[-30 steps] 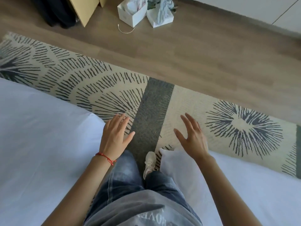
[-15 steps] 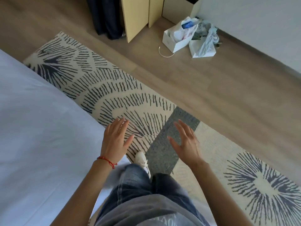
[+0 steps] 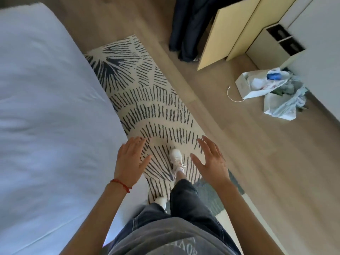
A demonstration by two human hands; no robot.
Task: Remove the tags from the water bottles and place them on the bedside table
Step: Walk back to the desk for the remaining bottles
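The view has swung since a second ago: the bed (image 3: 46, 126) now fills the whole left side, the patterned rug (image 3: 152, 107) runs away from the camera instead of lying across the frame, and the paper bags have slid from the top edge to the right side. The dark hanging cloth (image 3: 187, 28), the pale yellow panels (image 3: 220, 37) and a white cabinet (image 3: 272, 46) with two dark compartments have come into sight at the top. A white shoe (image 3: 176, 159) is stepped forward on the rug, where before both feet were tucked near the bed edge.

The left hand (image 3: 129, 162), with a red cord (image 3: 120, 184) at its wrist, hangs over the bed edge and rug, fingers (image 3: 136, 142) straight and slightly spread, holding nothing. The right hand (image 3: 211, 161) is raised beside it, palm turned inward, fingers spread, also holding nothing.

On the wooden floor (image 3: 257, 162) an open white paper bag (image 3: 246, 85) lies on its side, mouth toward the right, with white wrapping and something blue inside; its contents are too blurred to name. A second crumpled white bag (image 3: 279, 109) touching it holds pale blue-grey cloth.

No water bottles, tags or bedside table show in this view, so where they are and which way they point cannot be told
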